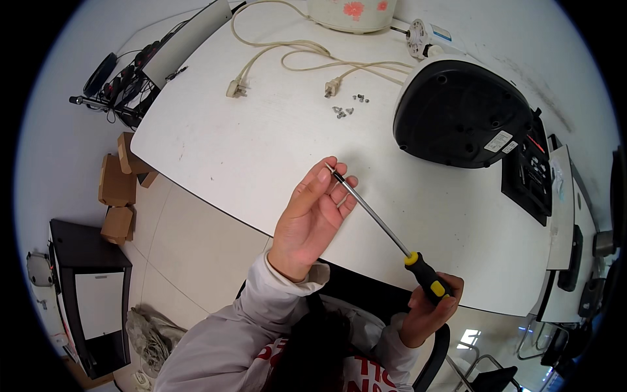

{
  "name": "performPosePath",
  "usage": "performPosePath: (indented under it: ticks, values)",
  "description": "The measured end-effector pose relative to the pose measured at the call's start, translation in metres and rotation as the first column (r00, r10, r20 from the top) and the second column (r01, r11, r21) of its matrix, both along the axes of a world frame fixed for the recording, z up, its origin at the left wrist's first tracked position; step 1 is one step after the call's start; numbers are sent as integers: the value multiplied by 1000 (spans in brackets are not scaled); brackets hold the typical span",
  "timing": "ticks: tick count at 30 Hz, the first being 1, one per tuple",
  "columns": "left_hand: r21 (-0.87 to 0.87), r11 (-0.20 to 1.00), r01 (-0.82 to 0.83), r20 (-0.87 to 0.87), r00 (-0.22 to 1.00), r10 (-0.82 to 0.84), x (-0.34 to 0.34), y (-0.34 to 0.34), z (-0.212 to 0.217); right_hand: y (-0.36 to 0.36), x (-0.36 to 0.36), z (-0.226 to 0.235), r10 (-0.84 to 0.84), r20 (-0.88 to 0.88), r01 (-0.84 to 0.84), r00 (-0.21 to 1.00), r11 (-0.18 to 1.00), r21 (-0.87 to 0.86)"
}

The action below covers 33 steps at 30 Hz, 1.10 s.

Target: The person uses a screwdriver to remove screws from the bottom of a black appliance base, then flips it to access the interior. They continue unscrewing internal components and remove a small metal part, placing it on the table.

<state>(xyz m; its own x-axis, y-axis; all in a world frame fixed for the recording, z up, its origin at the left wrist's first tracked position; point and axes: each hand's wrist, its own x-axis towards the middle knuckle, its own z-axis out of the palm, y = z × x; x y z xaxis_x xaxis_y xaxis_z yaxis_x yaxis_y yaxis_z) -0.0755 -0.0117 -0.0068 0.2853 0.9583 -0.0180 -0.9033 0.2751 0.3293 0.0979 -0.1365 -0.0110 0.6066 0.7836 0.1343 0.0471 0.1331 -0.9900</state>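
Note:
My right hand (431, 310) is closed around the black and yellow handle of a screwdriver (385, 228). Its long metal shaft points up and to the left, above the white table. At the far end, the thumb and forefinger of my left hand (310, 219) pinch around the tip, while the other fingers curl loosely beside the shaft. Whether a small screw sits at that tip is too small to tell. Beyond my hands, small metal screws (341, 112) lie in two loose groups on the tabletop.
A white appliance with its black base (464, 114) toward me stands at the right. Beside it lies a black tool case (530, 173). A white container (353, 16), a motor-like part (428, 40) and cream cords with plugs (238, 88) are at the back. Cardboard boxes (117, 183) stand left of the table (261, 150).

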Motion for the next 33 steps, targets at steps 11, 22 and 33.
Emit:
performPosePath:
  ticks: [11, 22, 33]
  values:
    - [25, 1000, 2, 75, 997, -4, -4, 4, -7, -1, 2, -4, 38, 13, -38, 999, 999, 11]
    - [390, 900, -197, -756, 489, 435, -42, 40, 27, -5, 22, -6, -168, 17, 167, 986, 986, 21]
    - [541, 736, 406, -579, -455, 676, -40, 125, -1, -9, 49, -14, -233, 73, 225, 970, 968, 112]
